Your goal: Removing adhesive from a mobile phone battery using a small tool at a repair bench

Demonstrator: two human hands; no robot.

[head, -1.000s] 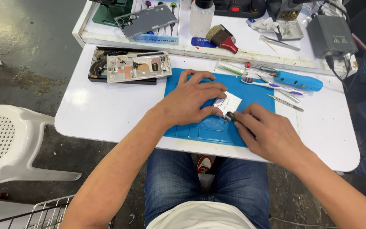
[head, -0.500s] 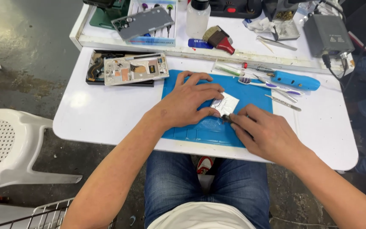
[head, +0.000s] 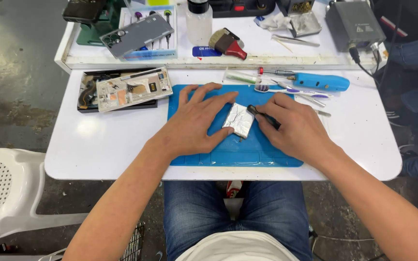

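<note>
A small silver foil-wrapped flat piece lies on the blue work mat in the middle of the white table. My left hand rests flat on the mat, its fingers spread and its thumb and fingertips touching the piece's left edge. My right hand is closed around a thin black tool, whose tip touches the piece's right upper edge.
An opened phone frame lies on a dark tray at the left. A blue electric screwdriver, a toothbrush and tweezers lie behind the mat. On the raised shelf are a phone back, a bottle, a brush and a grey box. A white plastic chair stands left.
The camera has shifted, so the table sits more centred. My right hand has slid the black tool up along the foil piece's right edge; my left hand still presses the piece.
</note>
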